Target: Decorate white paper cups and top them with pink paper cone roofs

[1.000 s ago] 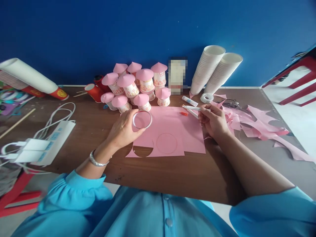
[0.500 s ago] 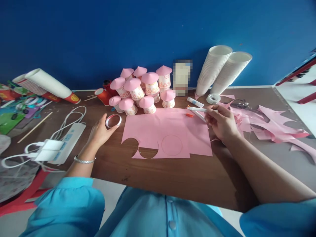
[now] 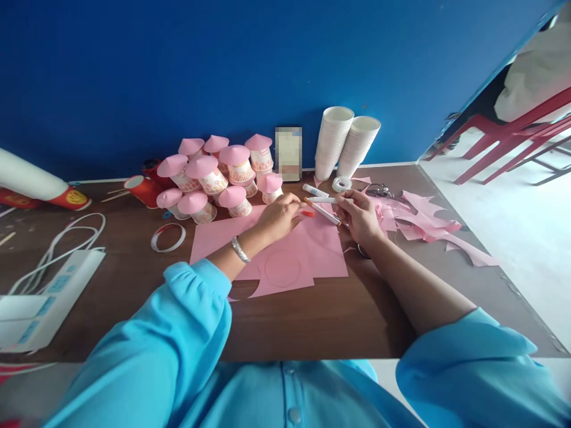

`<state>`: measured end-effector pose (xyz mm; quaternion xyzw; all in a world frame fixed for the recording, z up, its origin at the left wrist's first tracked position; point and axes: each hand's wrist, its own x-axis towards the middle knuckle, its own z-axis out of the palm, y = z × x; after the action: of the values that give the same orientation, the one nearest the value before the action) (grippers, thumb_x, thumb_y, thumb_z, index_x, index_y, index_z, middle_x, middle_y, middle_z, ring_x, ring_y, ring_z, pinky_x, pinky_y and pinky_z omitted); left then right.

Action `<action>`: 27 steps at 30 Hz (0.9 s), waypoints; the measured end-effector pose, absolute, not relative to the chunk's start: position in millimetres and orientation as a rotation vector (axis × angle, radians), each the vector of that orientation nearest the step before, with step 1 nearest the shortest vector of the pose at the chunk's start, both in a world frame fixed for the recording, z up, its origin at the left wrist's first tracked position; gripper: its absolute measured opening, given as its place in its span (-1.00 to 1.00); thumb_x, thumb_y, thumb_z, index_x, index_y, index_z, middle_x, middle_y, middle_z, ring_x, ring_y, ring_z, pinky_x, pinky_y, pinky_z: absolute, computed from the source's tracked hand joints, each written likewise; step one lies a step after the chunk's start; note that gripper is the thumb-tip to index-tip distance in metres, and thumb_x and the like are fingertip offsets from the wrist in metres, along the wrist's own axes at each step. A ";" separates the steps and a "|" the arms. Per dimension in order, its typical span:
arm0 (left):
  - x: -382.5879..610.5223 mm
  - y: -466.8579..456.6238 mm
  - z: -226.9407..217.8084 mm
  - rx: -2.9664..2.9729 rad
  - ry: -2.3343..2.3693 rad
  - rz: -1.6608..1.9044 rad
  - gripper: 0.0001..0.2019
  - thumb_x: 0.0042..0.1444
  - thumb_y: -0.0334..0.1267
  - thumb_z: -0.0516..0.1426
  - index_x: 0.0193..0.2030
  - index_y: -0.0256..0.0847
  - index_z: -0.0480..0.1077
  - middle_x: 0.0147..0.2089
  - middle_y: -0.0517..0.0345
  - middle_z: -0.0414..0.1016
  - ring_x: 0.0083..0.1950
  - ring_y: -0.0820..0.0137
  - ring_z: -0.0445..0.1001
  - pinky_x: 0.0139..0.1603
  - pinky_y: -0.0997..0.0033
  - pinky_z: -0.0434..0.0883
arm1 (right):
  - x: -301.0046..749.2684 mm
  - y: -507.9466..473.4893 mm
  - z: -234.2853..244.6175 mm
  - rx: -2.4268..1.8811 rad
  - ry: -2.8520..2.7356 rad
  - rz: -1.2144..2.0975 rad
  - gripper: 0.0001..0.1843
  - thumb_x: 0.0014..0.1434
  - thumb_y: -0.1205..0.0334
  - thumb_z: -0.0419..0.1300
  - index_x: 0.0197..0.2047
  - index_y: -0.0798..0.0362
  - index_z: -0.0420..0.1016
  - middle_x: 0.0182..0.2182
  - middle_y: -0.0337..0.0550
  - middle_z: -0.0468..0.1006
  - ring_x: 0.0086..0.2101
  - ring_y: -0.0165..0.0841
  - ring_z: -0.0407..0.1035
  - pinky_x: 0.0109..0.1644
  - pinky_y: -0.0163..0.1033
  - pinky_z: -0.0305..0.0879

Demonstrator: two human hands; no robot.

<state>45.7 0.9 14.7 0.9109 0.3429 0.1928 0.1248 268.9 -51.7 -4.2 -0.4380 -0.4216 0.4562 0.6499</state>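
Observation:
My right hand [image 3: 360,217] is closed round a white marker pen [image 3: 325,211] whose orange tip points left over the pink paper sheet [image 3: 325,249]. My left hand [image 3: 280,217] reaches across the sheet, its fingers pinched at a small orange pen cap [image 3: 307,213] close to the marker's tip. A second white pen [image 3: 329,200] lies just behind the marker. A pencilled circle [image 3: 282,268] and a cut-out hole [image 3: 243,289] mark the sheet. A clear tape ring [image 3: 168,238] lies on the brown table [image 3: 312,321] left of the sheet, away from both hands.
Several paper cups with pink cone roofs [image 3: 218,172] cluster behind the sheet. Two stacks of white cups [image 3: 345,142] lean on the blue wall. Pink offcuts [image 3: 423,223], scissors [image 3: 379,190] and a tape roll [image 3: 342,183] lie right. A white power strip [image 3: 40,297] sits left.
My left hand put the tape ring down on the table at the left, then swung right across the pink sheet to the orange cap. My right hand kept the marker.

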 end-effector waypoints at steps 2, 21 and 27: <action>64.0 11.1 8.7 2.606 0.976 0.523 -0.86 0.25 -0.38 0.24 -0.07 -0.20 0.60 0.04 -0.04 0.58 0.11 0.16 0.56 0.11 0.17 0.54 | 271.1 -50.9 -2.9 -0.992 -0.947 1.008 -0.68 0.04 0.03 0.46 -0.39 0.01 0.44 -0.66 -0.41 0.28 -0.63 -0.54 0.06 -0.57 -0.37 -0.11; 27.6 7.6 2.3 1.978 0.940 0.874 -0.72 0.22 -0.02 0.30 -0.19 -0.20 0.49 -0.19 0.06 0.69 -0.20 0.34 0.64 -0.14 0.35 0.57 | 268.8 -48.6 -11.1 -1.079 -1.060 1.062 -0.65 0.08 -0.04 0.42 -0.37 0.02 0.45 -0.66 -0.40 0.31 -0.64 -0.54 0.05 -0.59 -0.38 -0.08; 32.4 6.4 1.1 2.107 0.930 0.872 -0.82 0.25 -0.14 0.29 -0.18 -0.20 0.51 -0.19 0.06 0.71 -0.22 0.35 0.65 -0.19 0.35 0.58 | 269.2 -52.7 -5.4 -1.112 -1.150 1.058 -0.66 0.10 -0.02 0.42 -0.38 0.04 0.46 -0.60 -0.36 0.35 -0.60 -0.53 0.11 -0.57 -0.38 -0.02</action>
<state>32.4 6.4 1.1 0.8068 0.3561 0.3338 0.3329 269.2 -52.7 -5.4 -0.4745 -0.4909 0.4515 0.5745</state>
